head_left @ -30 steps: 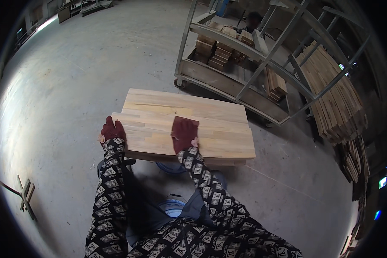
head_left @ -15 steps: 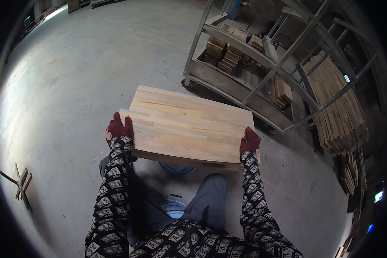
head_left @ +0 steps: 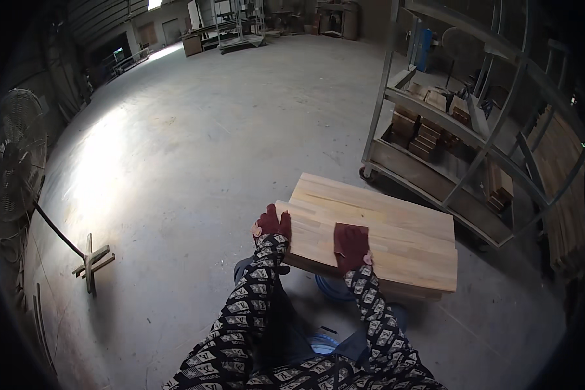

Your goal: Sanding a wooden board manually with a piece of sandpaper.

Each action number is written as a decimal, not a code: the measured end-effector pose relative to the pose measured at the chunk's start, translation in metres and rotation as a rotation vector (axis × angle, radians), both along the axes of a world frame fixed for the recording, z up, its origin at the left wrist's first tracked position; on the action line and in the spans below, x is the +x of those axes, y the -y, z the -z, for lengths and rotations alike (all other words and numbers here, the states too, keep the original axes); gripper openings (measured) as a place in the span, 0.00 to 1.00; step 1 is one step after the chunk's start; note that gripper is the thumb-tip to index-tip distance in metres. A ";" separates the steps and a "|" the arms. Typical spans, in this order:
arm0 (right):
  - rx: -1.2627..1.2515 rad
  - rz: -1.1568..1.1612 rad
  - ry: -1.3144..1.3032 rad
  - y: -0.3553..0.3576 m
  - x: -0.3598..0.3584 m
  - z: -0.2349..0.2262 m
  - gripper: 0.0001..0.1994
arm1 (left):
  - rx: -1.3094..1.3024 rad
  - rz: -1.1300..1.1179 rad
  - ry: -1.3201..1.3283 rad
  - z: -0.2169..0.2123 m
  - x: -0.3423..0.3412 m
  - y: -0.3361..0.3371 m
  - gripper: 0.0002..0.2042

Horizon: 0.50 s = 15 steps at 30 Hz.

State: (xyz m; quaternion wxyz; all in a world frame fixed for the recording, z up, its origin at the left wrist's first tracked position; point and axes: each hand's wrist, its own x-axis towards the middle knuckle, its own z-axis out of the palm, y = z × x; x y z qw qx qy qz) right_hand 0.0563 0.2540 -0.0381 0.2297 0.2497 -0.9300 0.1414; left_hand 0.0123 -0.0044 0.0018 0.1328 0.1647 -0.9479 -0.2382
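Note:
A pale wooden panel point(head_left: 396, 227), made of joined strips, lies on at least one more board, and their edges do not line up. The stack is before my knees. My left hand point(head_left: 273, 222), in a dark red glove with bare skin at the thumb, grips the panel's left end. On the panel's top, left of its middle, my right hand point(head_left: 352, 247) lies flat in a matching glove, fingers together. Under the near edge shows part of a blue round object point(head_left: 335, 288), mostly hidden by the boards.
A metal rack on casters point(head_left: 422, 172) holding stacked wood blocks stands beyond the panel, to the right. Long boards point(head_left: 559, 188) lean at far right. At left are a large fan point(head_left: 19, 153) and a wooden cross-shaped foot point(head_left: 91, 263). Another blue round object point(head_left: 323, 343) is between my legs.
My right hand has left the panel's right end and moved left onto its top. My left hand stays at the left end. The view has swung up and left, showing more floor.

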 end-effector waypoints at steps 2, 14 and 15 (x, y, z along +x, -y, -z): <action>0.010 0.141 -0.035 -0.064 0.008 0.018 0.27 | -0.007 -0.008 -0.027 0.002 -0.001 0.000 0.25; 0.026 0.712 -0.124 -0.178 0.020 0.021 0.26 | -0.024 -0.049 -0.044 0.008 -0.003 0.000 0.25; 0.025 0.642 -0.118 -0.139 0.014 0.015 0.27 | -0.022 -0.045 -0.038 0.007 -0.003 0.000 0.25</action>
